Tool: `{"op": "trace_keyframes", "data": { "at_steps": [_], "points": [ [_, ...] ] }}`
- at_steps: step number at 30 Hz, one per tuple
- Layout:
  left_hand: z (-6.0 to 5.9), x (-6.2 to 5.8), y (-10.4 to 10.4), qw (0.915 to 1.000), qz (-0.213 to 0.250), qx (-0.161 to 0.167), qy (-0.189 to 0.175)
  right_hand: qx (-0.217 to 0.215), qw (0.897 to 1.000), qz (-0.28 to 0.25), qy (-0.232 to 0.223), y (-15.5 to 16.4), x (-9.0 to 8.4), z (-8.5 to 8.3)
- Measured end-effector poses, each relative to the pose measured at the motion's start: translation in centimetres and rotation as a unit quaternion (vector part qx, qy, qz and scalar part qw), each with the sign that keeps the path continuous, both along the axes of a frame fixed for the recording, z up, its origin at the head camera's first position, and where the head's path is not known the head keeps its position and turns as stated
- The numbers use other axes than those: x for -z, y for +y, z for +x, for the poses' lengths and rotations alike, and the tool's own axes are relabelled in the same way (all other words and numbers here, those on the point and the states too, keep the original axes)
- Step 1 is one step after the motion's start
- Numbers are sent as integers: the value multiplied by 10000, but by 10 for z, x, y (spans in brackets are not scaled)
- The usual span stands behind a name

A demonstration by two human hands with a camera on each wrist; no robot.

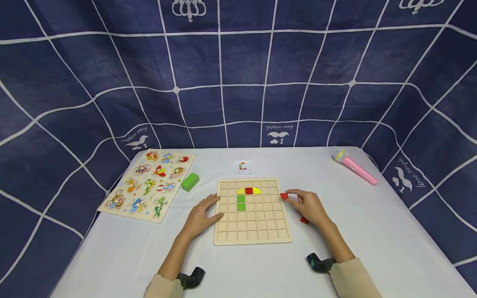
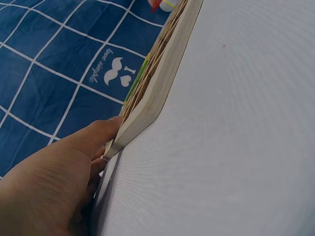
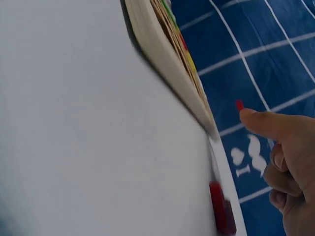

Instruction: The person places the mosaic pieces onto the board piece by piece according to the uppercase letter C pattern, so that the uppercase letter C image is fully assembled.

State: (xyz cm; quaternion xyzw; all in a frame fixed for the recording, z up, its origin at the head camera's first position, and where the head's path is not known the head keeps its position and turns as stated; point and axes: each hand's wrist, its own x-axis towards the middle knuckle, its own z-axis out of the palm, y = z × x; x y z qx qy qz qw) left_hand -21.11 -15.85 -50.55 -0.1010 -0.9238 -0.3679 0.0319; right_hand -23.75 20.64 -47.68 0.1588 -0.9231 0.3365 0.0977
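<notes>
A wooden grid board (image 1: 253, 225) lies on the white table. Set in its upper cells are a red square (image 1: 249, 191) between two rounded yellow pieces (image 1: 257, 191), with two green squares (image 1: 241, 203) below the left one. My left hand (image 1: 199, 217) rests against the board's left edge, fingers spread and thumb touching its border. Just beyond the right edge, my right hand (image 1: 311, 207) pinches a red tile (image 1: 284, 195) between thumb and index finger; its other fingers look curled in the right wrist view. Another red piece (image 1: 304, 220) lies on the table, partly under that hand.
Behind the board lies a small printed card (image 1: 242, 167) with a coloured grid pattern. To the left are a green block (image 1: 190, 182) and an insect picture puzzle board (image 1: 147, 209). A pink toy microphone (image 1: 355, 169) lies at the back right, before a dark blue curtain (image 1: 242, 103).
</notes>
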Motion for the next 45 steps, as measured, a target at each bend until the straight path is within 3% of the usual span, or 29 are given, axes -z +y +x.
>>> {"op": "trace_keyframes", "data": {
  "at_steps": [6, 12, 25, 33, 45],
  "points": [
    [0, 0, 0, 10000, -15, -15, -17, -613, 9979, -91, 190, -37, -7, 10],
    [1, 0, -1, 10000, -38, -3, 13, -1028, 9945, -172, 124, -70, -3, 17],
    [0, 2, -2, 10000, -95, 19, 13, -1206, 9912, 255, 492, -115, 7, 26],
    [0, 0, -1, 10000, -44, 13, -23, -1101, 9902, 579, 638, -119, 14, 27],
    [0, 0, -1, 10000, -16, 35, -35, -1106, 9912, 477, 539, -117, 16, 26]
  ]
}}
